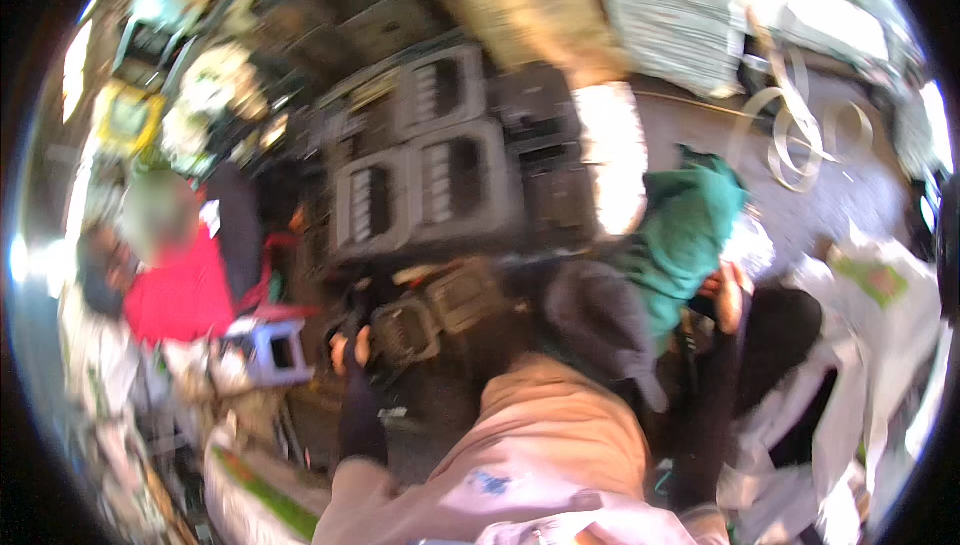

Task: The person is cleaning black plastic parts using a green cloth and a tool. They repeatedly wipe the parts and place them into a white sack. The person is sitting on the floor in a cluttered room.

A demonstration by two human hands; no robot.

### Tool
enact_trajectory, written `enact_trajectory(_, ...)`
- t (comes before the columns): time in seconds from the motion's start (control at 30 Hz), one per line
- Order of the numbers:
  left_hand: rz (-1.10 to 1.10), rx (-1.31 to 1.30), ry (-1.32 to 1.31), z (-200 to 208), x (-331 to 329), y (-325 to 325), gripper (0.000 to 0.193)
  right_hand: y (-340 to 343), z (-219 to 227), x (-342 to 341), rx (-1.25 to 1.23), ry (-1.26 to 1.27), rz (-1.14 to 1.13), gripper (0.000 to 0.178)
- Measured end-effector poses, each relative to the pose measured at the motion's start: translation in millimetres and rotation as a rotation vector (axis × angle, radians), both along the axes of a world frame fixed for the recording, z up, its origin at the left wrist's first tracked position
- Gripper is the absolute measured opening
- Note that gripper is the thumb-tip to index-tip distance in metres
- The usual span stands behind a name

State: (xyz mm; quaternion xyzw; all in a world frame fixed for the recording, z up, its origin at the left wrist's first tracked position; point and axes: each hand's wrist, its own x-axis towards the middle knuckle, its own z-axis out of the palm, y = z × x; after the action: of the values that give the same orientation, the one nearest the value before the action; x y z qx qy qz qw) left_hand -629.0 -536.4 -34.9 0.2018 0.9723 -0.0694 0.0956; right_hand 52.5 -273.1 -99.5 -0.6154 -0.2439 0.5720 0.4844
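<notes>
A dark bundle of bags (440, 310) is gripped at its left end by the left hand (350, 350); its long axis runs rightward toward the right hand (728, 295), closed on teal cloth (685, 230). Grey crates (430, 185) are stacked beyond.

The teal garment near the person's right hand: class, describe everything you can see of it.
The teal garment is a soft, crumpled, cloth-like bundle in blue-green, with folds and no clear shape; the picture is blurred, so its kind cannot be told. It sits right of centre, above a dark grey cloth. The right hand is at its lower right edge, apparently gripping it. Grey crates stand to its left.
</notes>
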Motion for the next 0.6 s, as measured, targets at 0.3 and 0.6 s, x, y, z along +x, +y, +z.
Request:
enact_trajectory(0.3, -0.137, -0.046, -0.182, 6, 48, 47, 0.035, 17, 66, 28, 0.077, -0.238, -0.191, 0.021)
enact_trajectory(0.6, -0.235, -0.095, -0.636, 127, 178, 114, 0.024, 96, 123, 179, 0.253, -0.374, -0.499, 0.029)
